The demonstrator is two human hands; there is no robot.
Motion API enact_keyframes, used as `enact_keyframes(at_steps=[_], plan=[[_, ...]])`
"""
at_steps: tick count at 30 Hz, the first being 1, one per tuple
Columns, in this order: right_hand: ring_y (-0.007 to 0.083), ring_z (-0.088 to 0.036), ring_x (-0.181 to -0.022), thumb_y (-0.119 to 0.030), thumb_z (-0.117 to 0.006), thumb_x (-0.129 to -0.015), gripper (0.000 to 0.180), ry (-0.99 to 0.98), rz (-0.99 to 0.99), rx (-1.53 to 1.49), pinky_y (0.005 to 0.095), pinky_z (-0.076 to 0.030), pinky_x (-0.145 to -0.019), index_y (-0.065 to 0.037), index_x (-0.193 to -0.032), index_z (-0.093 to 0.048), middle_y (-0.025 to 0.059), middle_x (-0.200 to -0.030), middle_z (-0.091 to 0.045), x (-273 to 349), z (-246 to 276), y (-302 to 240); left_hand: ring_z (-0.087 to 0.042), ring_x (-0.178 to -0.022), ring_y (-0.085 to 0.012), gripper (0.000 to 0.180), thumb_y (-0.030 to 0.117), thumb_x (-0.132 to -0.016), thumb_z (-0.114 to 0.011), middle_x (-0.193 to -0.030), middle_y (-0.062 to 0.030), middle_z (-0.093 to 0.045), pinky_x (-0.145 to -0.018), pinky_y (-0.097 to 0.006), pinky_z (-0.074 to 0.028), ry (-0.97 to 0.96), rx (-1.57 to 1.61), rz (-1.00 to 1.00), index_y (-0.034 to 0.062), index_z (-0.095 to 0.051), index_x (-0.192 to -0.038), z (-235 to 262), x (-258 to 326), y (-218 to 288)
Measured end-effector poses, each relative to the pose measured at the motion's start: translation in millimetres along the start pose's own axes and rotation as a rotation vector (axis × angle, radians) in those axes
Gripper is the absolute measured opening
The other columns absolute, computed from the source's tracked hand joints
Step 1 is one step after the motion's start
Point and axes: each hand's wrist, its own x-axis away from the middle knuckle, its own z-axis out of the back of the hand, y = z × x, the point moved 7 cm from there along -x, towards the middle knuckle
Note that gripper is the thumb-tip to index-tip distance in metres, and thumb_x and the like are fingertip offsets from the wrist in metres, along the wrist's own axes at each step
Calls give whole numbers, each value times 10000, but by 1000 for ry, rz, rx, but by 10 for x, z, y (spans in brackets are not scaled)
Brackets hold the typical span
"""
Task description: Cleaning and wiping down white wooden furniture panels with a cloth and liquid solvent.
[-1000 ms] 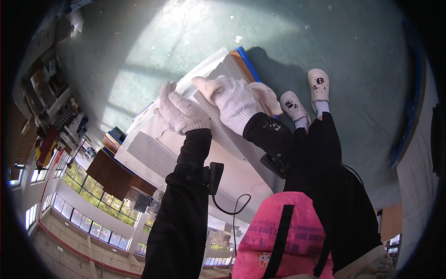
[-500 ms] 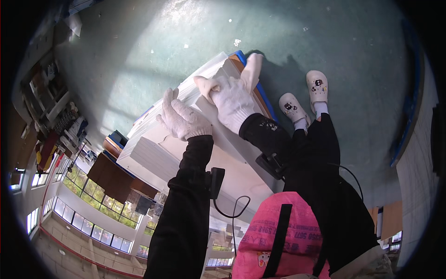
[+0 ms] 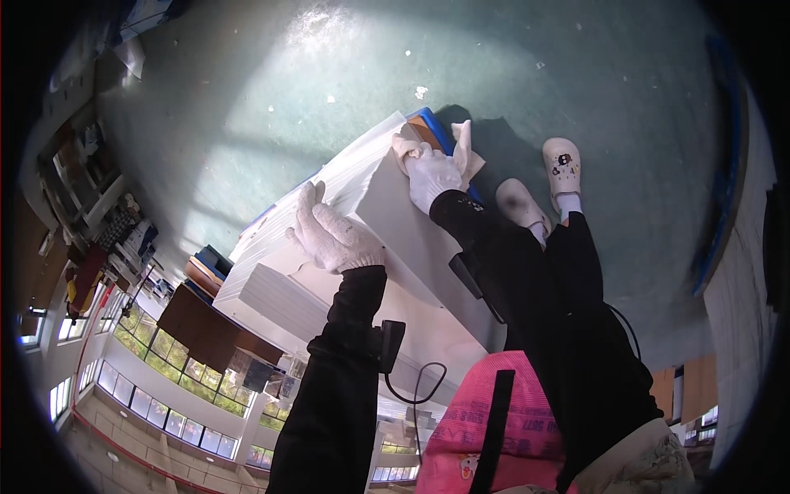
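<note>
A large stack of white sheets [image 3: 391,202] stands in front of me, with a stepped upper layer. My right hand [image 3: 434,177], in a white knitted glove, is closed on a cream cloth [image 3: 466,152] at the stack's far right edge. One end of the cloth sticks out beyond the glove. My left hand [image 3: 336,239], gloved too, rests against the upper part of the stack, fingers stretched out and holding nothing. Both arms wear black sleeves, and a small black device hangs at each forearm.
Beneath the stack show a brown board and a blue edge [image 3: 422,114]. My legs and cream clogs [image 3: 562,165] are to the right of it, on the green floor [image 3: 527,82]. A pink mesh apron [image 3: 485,420] lies close to me. Brown boards [image 3: 197,321] stand at the left.
My right hand has moved right with the cloth, toward the stack's edge, uncovering more of the stack's side. My left hand has shifted slightly right and nearer.
</note>
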Motion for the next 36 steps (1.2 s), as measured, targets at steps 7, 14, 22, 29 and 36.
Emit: enact_keyframes(at_steps=[7,14,22,29,36], plan=[[278,-595,-1010,-139,-610,-794,320,13,82,68,438,-493,-804,-98,-1109,-574,109,-1095,-554,310,-9,-206,-560,-1167,-258,473,332,-1021,-290,-1131,-130,-669,-1150,-496,-89,55,124,14,2,-538,-1253,38,9,-124],[293,-607,-1060,-158,-602,-819,316,-122,-150,-25,441,-502,-829,-73,-1123,-579,129,-1141,-564,-530,-237,287,-588,-1117,-255,450,302,-1012,-315,-1104,-155,-673,-1133,-473,-118,74,192,15,-13,-550,-1232,-33,15,-113],[346,-586,-1037,-116,-577,-795,319,-61,37,-15,458,-490,-844,-73,-1111,-587,167,-1134,-549,-98,-178,109,-589,-1125,-269,412,259,-967,-365,-1084,-124,-679,-1151,-514,-111,78,78,23,-4,-591,-1188,59,-14,-57],[323,-560,-1102,-140,-538,-828,377,-11,53,89,438,-448,-956,-39,-1191,-546,200,-1170,-539,-311,-358,226,-590,-1119,-274,346,220,-938,-427,-1054,-95,-676,-1155,-543,-125,112,85,28,27,-622,-1149,104,-48,-14],[432,-487,-1164,-92,-556,-834,520,-173,123,-63,456,-459,-920,-38,-1338,-443,282,-1183,-508,921,157,-59,-538,-1166,-258,298,156,-888,-512,-1106,-73,-638,-1169,-511,-162,73,63,124,80,-611,-1159,127,-88,-27]])
